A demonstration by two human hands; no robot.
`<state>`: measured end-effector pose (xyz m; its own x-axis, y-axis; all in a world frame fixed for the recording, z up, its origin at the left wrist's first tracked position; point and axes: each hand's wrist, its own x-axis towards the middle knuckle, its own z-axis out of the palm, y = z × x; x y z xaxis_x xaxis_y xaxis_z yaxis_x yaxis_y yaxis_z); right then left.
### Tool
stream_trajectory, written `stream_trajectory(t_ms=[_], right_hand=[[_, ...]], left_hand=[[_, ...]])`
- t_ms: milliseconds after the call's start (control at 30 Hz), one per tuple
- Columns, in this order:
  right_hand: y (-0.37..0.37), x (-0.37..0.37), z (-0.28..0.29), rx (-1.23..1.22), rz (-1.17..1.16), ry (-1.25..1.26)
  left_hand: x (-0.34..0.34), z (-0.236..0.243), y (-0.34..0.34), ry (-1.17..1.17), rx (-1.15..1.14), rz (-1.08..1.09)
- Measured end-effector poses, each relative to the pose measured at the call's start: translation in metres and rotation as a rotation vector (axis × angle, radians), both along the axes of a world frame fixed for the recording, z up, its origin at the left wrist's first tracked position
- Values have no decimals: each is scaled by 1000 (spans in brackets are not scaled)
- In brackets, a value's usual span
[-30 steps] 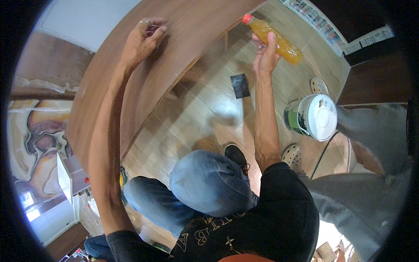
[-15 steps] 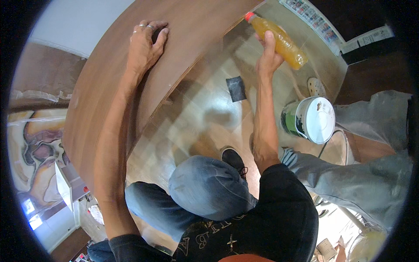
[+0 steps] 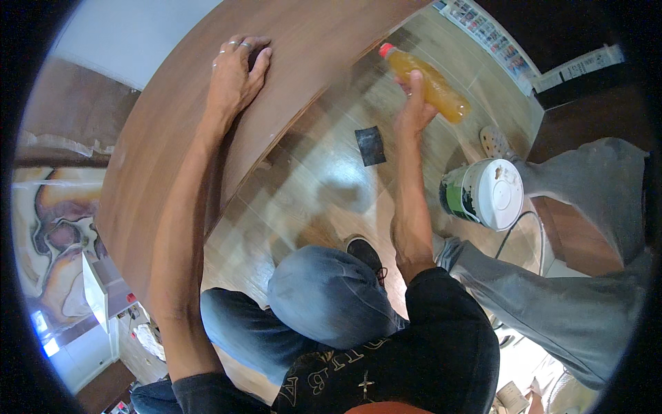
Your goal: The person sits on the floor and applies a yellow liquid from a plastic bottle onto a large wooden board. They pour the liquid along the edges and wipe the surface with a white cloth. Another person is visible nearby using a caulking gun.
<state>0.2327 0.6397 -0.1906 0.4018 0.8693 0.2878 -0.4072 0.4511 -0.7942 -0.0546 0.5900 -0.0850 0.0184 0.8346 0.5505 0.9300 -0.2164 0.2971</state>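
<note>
My right hand (image 3: 414, 110) is closed round a clear plastic bottle (image 3: 434, 88) of yellow-amber liquid with a red cap. The bottle is tilted above the floor, its cap end toward the far left. On the left, my left hand (image 3: 238, 76) rests on a large brown wood-grain panel (image 3: 289, 69). Its fingers are loosely bent, with the thumb apart from them and rings on two fingers. Nothing shows in that hand, though its palm side is hidden. Between my arms, a dark square sheet (image 3: 370, 145) lies on the floor.
A white lidded bucket (image 3: 498, 194) with a green label stands to the right. Beside it are another person's grey-trousered legs (image 3: 538, 297) and a perforated clog (image 3: 494, 141). A hose or cable (image 3: 534, 217) curves behind the bucket. Newspaper strips (image 3: 493, 34) edge the far right wall.
My right hand has shifted slightly left and nearer with the bottle. My left hand stays on the panel. The other person's legs have changed position, and the view has moved a little.
</note>
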Motion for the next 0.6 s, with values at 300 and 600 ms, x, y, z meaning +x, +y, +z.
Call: stream_trajectory(t_ms=[300,600], right_hand=[[37,14,21,61,1,25],[22,2,18,68,-35,45]], left_hand=[[-5,-4,0,33,-34,8],[-3,-7,-2,35,-4,22]])
